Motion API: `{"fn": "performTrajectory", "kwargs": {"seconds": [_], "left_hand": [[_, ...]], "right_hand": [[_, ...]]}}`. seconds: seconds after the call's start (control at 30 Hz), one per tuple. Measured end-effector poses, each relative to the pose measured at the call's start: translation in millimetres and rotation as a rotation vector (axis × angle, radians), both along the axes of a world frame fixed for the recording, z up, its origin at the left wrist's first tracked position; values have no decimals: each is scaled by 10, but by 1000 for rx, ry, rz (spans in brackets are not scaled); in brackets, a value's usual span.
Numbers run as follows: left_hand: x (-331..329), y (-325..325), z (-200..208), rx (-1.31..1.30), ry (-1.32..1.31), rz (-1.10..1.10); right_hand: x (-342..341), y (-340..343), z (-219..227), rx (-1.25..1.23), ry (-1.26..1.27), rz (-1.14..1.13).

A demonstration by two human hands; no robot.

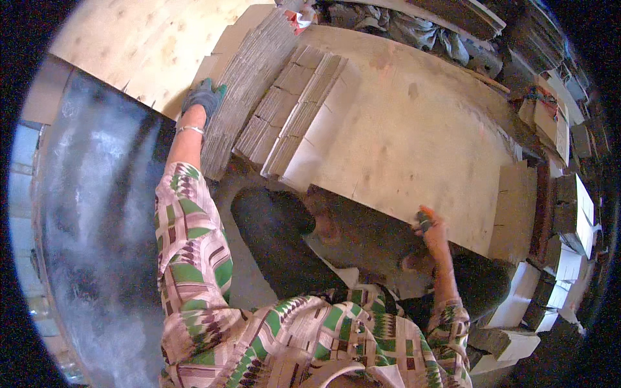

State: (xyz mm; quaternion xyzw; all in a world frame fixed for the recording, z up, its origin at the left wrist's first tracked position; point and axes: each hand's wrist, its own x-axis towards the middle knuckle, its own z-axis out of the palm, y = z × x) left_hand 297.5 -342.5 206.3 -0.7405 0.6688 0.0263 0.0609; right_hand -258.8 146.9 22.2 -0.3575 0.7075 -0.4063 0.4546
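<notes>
- Grey-gloved left hand [203, 100] at half past ten in the head view, touching the edge of a tall cardboard stack [249, 103]; with fingertips partly hidden, impossible to say whether clamped or merely resting.
- Near half past three, right hand [435, 234] with fingers curled together on a small orange-and-dark thing [425, 218], too blurred to identify.
- At eleven o'clock, one tall stack, with layers too fine to count; just beside, two lower cardboard rows [309, 113].
- Two wooden boards [414, 123]: one at two o'clock, another at half past ten, cut off by the rim.
</notes>
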Motion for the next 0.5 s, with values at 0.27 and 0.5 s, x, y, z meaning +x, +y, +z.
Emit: {"fn": "performTrajectory", "kwargs": {"seconds": [0.27,0.5], "left_hand": [[-1511,1989,-468,-159,-198,-337],[-1565,2137,-1396,-112,47,-322]], "right_hand": [[-1253,315,1088,535,1557,-156],[-2612,1167,1006,689,1253,-275]]}}
